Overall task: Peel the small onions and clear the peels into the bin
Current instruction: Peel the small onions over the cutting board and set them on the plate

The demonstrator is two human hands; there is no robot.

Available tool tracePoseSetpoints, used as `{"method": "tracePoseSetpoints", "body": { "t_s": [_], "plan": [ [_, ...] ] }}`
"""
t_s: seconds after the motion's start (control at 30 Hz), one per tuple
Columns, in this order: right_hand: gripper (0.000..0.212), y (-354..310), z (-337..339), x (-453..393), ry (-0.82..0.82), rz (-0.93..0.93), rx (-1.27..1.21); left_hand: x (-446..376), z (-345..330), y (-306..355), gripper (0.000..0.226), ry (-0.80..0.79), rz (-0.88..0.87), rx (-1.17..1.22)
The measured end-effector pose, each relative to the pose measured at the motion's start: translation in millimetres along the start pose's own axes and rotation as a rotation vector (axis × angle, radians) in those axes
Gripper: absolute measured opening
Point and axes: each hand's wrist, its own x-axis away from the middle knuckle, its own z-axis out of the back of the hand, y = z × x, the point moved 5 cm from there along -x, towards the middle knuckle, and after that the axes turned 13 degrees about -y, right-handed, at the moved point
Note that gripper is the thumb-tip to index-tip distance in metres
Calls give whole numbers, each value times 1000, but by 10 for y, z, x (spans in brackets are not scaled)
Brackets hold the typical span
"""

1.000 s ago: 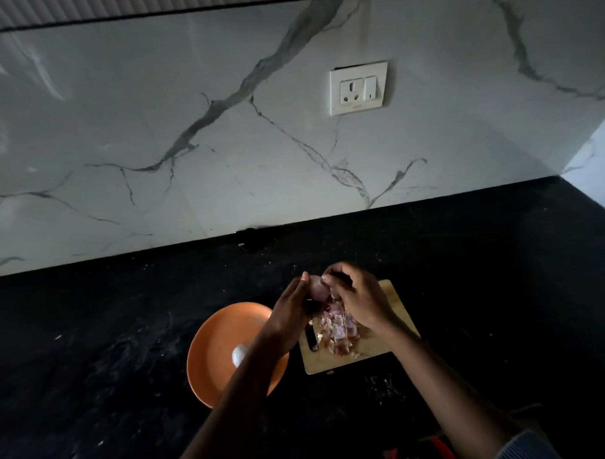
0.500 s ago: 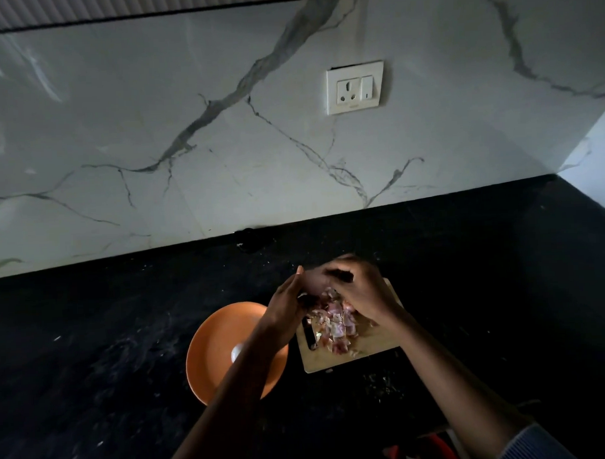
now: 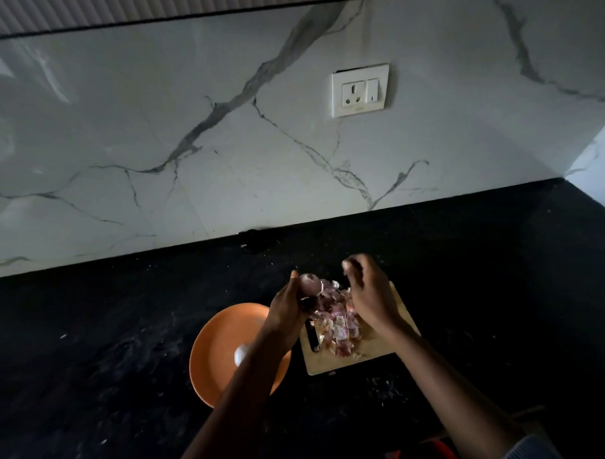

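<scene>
My left hand [image 3: 286, 307] grips a small purple onion [image 3: 309, 284] above the far left corner of the wooden cutting board [image 3: 387, 346]. My right hand [image 3: 368, 292] hovers just right of it with curled fingers, a pale bit at the fingertips; what it pinches is blurred. A heap of pink and white onion peels [image 3: 338, 322] lies on the board between my hands. A peeled white onion [image 3: 240, 354] sits in the orange plate [image 3: 216, 349] to the board's left.
The board and plate rest on a black countertop [image 3: 92, 339] against a white marble backsplash with a wall socket [image 3: 360, 90]. A red object [image 3: 439, 453] shows at the bottom edge. Small scraps [image 3: 385, 387] lie in front of the board.
My hands have come apart. The right hand pulled away to the right from the onion, which stays in my left hand with loose skin hanging from it.
</scene>
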Motion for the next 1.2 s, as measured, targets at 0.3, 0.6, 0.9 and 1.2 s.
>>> {"method": "tracePoseSetpoints", "body": {
  "t_s": [0.3, 0.6, 0.9, 1.2],
  "plan": [
    [25, -166, -45, 1, -188, 225, 12, -33, -81, 33, 30, -50, -29, -137],
    [26, -199, 24, -5, -168, 288, 95, -20, -76, 48, 29, -106, -58, -151],
    [14, -199, -32, -7, -156, 272, 112, -91, -42, 20, 29, -86, -102, -283],
    [14, -184, -95, -5, -201, 241, 203, -131, -45, -2, 28, -35, -155, -362]
  ]
}}
